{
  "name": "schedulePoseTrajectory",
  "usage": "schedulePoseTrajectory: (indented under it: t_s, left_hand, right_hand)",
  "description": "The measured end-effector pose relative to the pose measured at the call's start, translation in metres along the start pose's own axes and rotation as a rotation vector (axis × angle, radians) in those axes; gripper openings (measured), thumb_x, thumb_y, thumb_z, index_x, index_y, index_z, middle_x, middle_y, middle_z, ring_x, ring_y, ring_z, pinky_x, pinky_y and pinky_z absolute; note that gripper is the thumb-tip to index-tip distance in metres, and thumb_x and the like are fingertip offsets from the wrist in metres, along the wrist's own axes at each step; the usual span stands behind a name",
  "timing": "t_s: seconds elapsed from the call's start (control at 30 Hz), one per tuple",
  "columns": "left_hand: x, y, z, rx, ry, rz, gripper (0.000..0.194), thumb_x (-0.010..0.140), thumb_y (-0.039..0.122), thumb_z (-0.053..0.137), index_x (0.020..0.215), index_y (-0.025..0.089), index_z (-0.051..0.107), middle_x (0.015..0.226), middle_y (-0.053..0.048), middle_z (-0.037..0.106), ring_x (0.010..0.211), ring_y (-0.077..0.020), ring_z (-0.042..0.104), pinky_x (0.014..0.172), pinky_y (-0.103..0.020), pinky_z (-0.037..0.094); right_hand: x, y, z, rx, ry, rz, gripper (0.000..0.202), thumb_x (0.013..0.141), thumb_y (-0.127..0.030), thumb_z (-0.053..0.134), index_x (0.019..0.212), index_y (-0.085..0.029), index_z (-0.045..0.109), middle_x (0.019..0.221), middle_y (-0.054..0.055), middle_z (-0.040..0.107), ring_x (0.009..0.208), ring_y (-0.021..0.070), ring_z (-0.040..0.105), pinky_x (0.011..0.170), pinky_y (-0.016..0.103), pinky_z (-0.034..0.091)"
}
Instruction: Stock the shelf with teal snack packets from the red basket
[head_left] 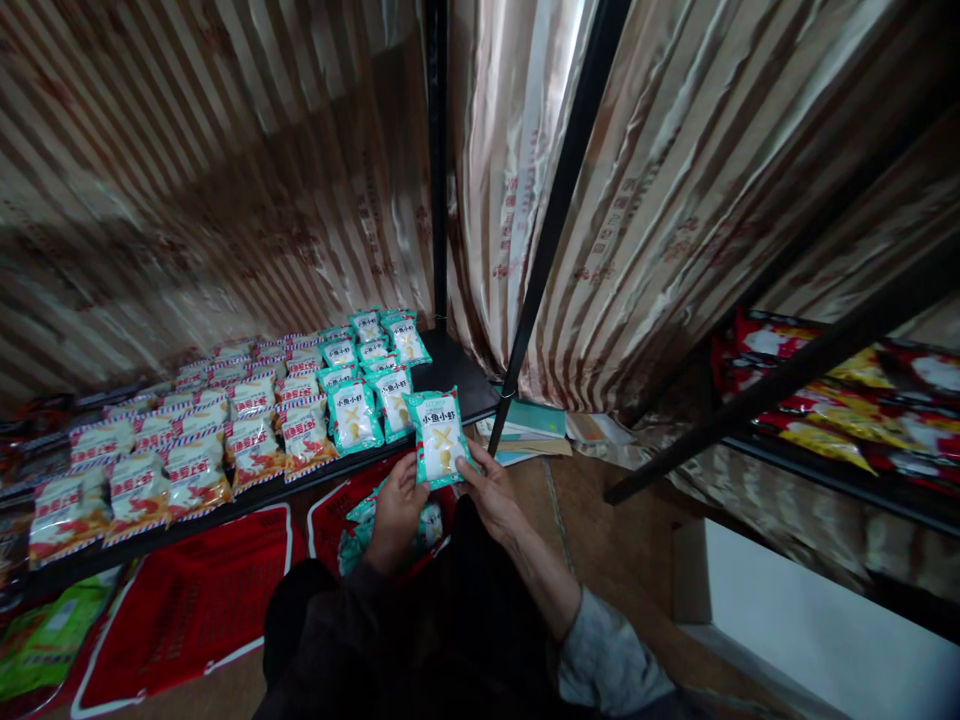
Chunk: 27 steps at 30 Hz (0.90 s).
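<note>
A teal and white snack bag (pixel 439 436) is held upright between my two hands, in front of the shelf's corner. My left hand (pixel 399 505) grips its lower left edge with curled fingers. On the other side, my right hand (pixel 486 487) pinches the lower right edge, thumb on the front. Below my left wrist, more teal bags (pixel 357 540) lie in a red basket (pixel 324 520), partly hidden by my arm. Just beyond the hands, matching teal bags (pixel 355 412) stand in rows on the black shelf (pixel 457 375).
Rows of orange and white snack bags (pixel 196 470) fill the shelf further left. A red bag (pixel 202 590) with white edging and a green packet (pixel 52 640) lie below. Black posts (pixel 551 215) rise at the corner. Red and yellow packets (pixel 825 400) lie on the right shelf, above a white box (pixel 810 630).
</note>
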<state>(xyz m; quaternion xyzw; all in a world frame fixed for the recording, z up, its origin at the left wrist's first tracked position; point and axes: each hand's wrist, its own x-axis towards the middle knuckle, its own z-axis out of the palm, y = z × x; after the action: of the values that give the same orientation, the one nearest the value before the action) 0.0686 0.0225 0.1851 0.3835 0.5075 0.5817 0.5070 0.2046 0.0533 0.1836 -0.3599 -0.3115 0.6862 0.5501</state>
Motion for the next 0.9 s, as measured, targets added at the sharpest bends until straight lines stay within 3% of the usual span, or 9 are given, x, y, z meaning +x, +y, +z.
schedulePoseTrajectory:
  t_s: [0.2, 0.4, 0.6, 0.77, 0.9]
  left_hand:
    - [0.007, 0.002, 0.015, 0.057, -0.001, 0.042, 0.048, 0.069, 0.033, 0.066, 0.112, 0.016, 0.052, 0.109, -0.013, 0.063, 0.098, -0.0214, 0.061, 0.088, -0.033, 0.046]
    - [0.033, -0.008, 0.036, 0.121, 0.067, 0.084, 0.04, 0.075, 0.034, 0.059, 0.11, 0.016, 0.053, 0.106, -0.012, 0.064, 0.096, -0.0228, 0.062, 0.086, -0.035, 0.047]
    - [0.061, -0.009, 0.057, 0.501, 0.097, 0.173, 0.053, 0.078, 0.024, 0.048, 0.129, 0.012, 0.041, 0.133, -0.017, 0.046, 0.118, -0.0259, 0.048, 0.098, -0.039, 0.039]
    - [0.088, 0.002, 0.074, 0.716, 0.138, 0.295, 0.058, 0.076, 0.018, 0.045, 0.133, 0.009, 0.036, 0.139, -0.014, 0.04, 0.129, -0.0229, 0.036, 0.109, -0.037, 0.027]
    - [0.115, 0.009, 0.08, 0.771, 0.133, 0.277, 0.061, 0.078, 0.019, 0.043, 0.135, 0.003, 0.032, 0.142, -0.018, 0.033, 0.133, -0.0227, 0.029, 0.111, -0.035, 0.022]
  right_hand:
    - [0.011, -0.002, -0.006, 0.022, 0.034, -0.021, 0.049, 0.056, -0.033, 0.079, 0.102, -0.024, 0.066, 0.1, 0.001, 0.068, 0.086, 0.0182, 0.063, 0.08, 0.033, 0.049]
    - [0.039, -0.009, -0.018, 0.008, 0.059, -0.053, 0.047, 0.06, -0.033, 0.077, 0.104, -0.024, 0.064, 0.101, 0.001, 0.069, 0.085, 0.0173, 0.063, 0.079, 0.032, 0.05]
    - [0.086, -0.017, -0.026, -0.089, 0.051, -0.129, 0.056, 0.061, -0.038, 0.075, 0.113, -0.022, 0.06, 0.096, 0.003, 0.07, 0.082, 0.021, 0.065, 0.075, 0.035, 0.052]
    - [0.138, -0.021, -0.03, -0.202, 0.11, -0.217, 0.057, 0.061, -0.038, 0.073, 0.113, -0.02, 0.06, 0.102, 0.004, 0.068, 0.086, 0.0207, 0.064, 0.077, 0.034, 0.051]
    - [0.174, -0.024, -0.024, -0.233, 0.069, -0.254, 0.055, 0.063, -0.035, 0.069, 0.115, -0.021, 0.059, 0.103, 0.004, 0.068, 0.085, 0.0194, 0.064, 0.079, 0.033, 0.051]
